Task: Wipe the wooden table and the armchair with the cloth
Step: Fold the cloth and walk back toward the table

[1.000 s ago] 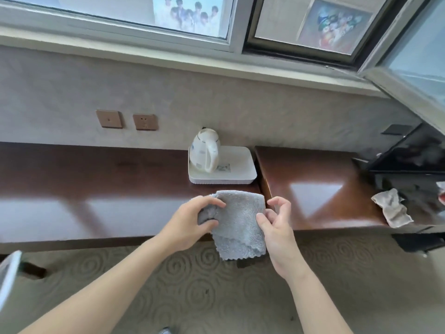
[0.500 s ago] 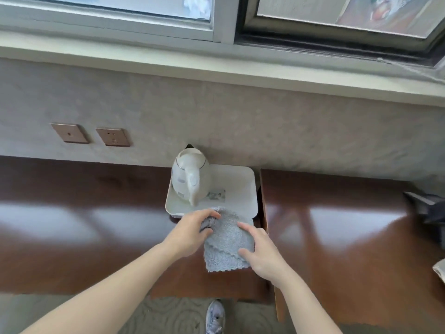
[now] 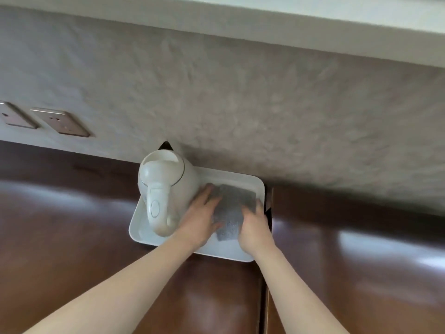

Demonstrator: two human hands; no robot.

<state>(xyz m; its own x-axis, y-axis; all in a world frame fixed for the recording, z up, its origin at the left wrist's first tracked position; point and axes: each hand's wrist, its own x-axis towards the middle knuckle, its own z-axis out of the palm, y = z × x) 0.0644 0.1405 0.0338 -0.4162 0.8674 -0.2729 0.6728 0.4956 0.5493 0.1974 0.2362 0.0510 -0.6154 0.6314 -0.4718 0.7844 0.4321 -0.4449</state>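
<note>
While both arms are stretched forward over the table [image 3: 72, 237], the grey cloth [image 3: 232, 208] is pressed flat into the right half of a white tray [image 3: 258, 189], just beside a white kettle [image 3: 166, 189] that stands upright on the tray's left half. The left hand [image 3: 201, 219] is laid palm down on the cloth's left edge, its fingers [image 3: 207, 192] spread and nearly straight, close against the kettle's side. The right hand [image 3: 252, 225] is set on the cloth's right edge, fingers extended but blurred, so whether any fold is pinched cannot be told. The tray is placed at the far edge of the table, against a textured wall [image 3: 240, 104]. Two sockets [image 3: 60, 121] are seen on the wall, far left.
</note>
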